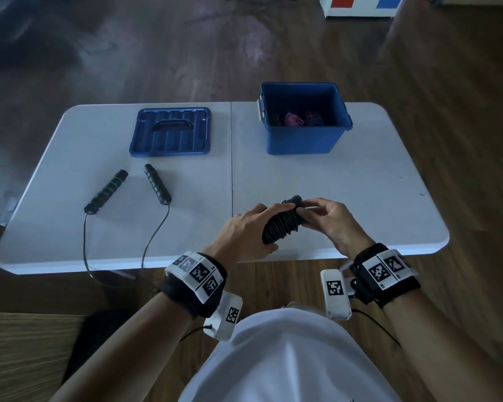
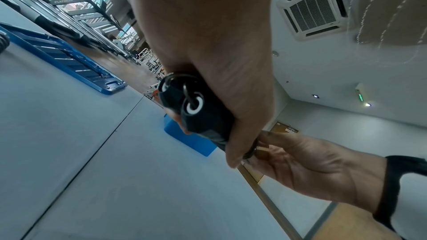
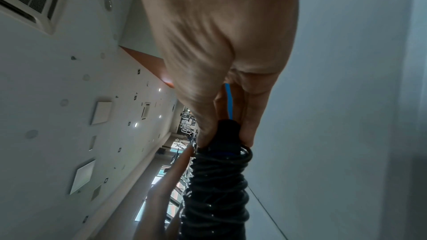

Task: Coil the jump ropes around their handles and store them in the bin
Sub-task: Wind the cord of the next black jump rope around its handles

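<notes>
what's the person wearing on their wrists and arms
Bare forearms, no sleeves. The left hand and right hand are ungloved. Each wrist has a black strap bearing white plates with black square markers, a white camera box beneath, and a thin black cable.

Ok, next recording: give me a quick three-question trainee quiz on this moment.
1. True or false: the lid is on the bin.
2. Which hand wraps the middle of the coiled rope? A. left hand B. right hand C. neither
3. Fill in: the uncoiled rope trails over the table's ____ edge.

Key: 1. false, it lies flat on the table left of the bin. 2. A; the right hand pinches the coil's far end. 3. near.
</notes>
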